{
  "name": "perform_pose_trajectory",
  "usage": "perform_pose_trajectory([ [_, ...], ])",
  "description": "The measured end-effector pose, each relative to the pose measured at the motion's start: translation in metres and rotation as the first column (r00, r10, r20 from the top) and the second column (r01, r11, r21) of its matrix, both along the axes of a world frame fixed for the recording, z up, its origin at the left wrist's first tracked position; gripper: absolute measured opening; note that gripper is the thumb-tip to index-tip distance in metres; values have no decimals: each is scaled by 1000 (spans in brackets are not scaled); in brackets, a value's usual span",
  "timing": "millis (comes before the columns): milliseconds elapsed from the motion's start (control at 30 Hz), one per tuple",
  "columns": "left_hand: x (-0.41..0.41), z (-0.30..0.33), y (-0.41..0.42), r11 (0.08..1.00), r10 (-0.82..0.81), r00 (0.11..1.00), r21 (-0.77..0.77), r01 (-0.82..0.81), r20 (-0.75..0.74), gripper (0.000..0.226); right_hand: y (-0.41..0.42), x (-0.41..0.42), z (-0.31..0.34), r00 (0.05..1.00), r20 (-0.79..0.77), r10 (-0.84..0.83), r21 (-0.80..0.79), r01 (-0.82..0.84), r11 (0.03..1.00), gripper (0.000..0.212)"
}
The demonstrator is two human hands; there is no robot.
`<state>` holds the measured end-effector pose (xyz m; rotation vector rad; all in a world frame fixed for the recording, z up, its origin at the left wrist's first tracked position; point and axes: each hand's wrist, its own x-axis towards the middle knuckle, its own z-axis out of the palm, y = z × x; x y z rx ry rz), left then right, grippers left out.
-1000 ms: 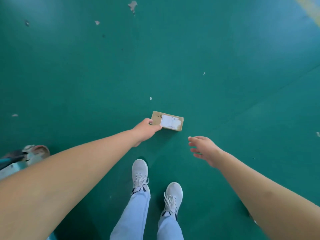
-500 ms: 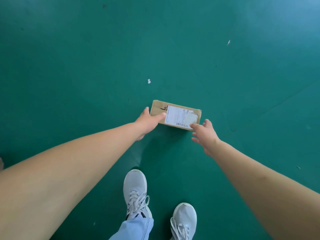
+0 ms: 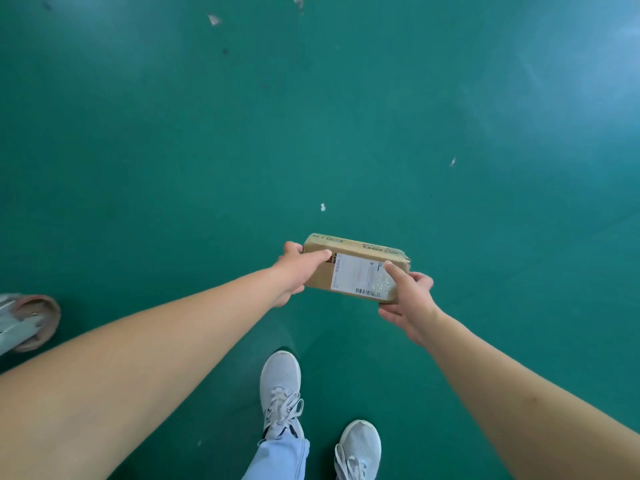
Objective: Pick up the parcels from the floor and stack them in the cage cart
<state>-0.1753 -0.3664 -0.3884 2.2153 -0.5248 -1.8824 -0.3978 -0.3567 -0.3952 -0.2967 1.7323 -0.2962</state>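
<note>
1. The parcel (image 3: 356, 268), a small brown cardboard box, sits just above the middle of the view, held between both hands over the green floor (image 3: 173, 150). Whether its underside touches the floor cannot be told.
2. The left hand (image 3: 298, 268) grips the parcel's left end: its thumb lies on the top face, and the other fingers wrap round the far side, mostly hidden by the box.
3. The right hand (image 3: 408, 299) grips the right end at the near corner, with the thumb laid across the white label (image 3: 360, 277) and the fingers curled underneath, only partly seen.
4. The label's print and barcode are too small to read; dark lettering on the parcel's far side is blurred.
5. At 6 o'clock two pale grey shoes (image 3: 280, 393) stand on the floor, the right one cut off by the bottom edge, with a light blue trouser leg (image 3: 284, 459) also cropped.
6. At 9 o'clock a brownish, rounded object (image 3: 38, 320) is cut off by the left edge; it cannot be identified.
7. Pale scraps (image 3: 322, 207) dot the floor from 12 to 2 o'clock, well apart from the parcel.
</note>
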Motion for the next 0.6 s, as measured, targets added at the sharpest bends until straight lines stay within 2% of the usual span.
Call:
perform_pose_trajectory([
  [133,37,115,19,989,141,990,-30,-142,-19,57,0,32,118,999,35,-8,-29,9,1000,64],
  [200,55,172,35,980,191,981,-50,-192,-17,61,6,49,177,998,59,21,-40,-18,999,66],
  [333,101,314,87,949,307,951,-66,-308,-22,73,32,84,317,978,88,189,-78,-183,980,58],
  [500,151,480,182,928,360,932,-87,-363,-49,40,73,126,469,895,127,427,-182,-402,897,59],
  [600,174,555,242,889,428,899,-134,-437,-90,36,99,160,538,831,176,527,-256,-478,840,64],
])
